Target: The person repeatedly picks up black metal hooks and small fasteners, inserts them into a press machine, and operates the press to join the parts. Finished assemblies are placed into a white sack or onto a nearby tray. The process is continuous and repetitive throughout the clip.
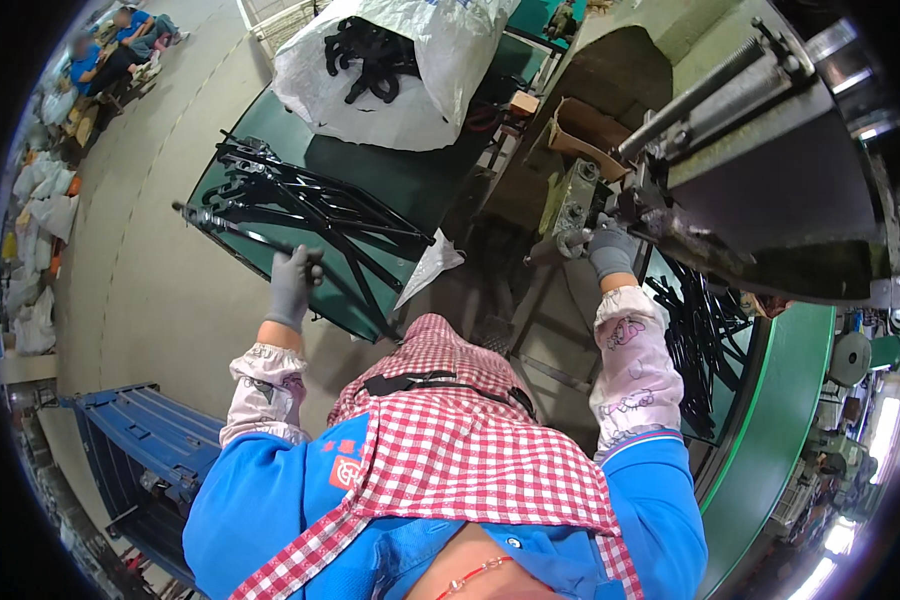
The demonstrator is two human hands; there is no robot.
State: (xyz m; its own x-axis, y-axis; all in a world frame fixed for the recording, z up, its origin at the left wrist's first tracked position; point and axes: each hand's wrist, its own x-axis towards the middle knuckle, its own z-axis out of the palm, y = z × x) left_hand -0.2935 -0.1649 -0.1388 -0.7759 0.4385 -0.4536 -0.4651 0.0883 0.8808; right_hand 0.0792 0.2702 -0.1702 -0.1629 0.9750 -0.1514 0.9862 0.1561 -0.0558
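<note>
My left hand (296, 284), in a grey glove, is closed around a long black metal rod (240, 231). One end of this rod has a forked metal fitting and sticks out past the table edge to the left. Beneath and beyond it, several similar black rods (320, 205) lie in a loose pile on the green table (390, 180). My right hand (611, 250), gloved too, reaches up to the machine's metal fixture (574, 200). Its fingers curl beside a short round metal piece (573, 242); what they grip is hidden by the glove and the machine parts.
A white woven sack (370, 125) of black curved parts lies on the table. The large machine (770, 170) overhangs my right arm. More black rods (695, 340) lie to the right, by a green-edged bench (785, 390). A blue crate (145, 440) stands lower left. Two people sit far left.
</note>
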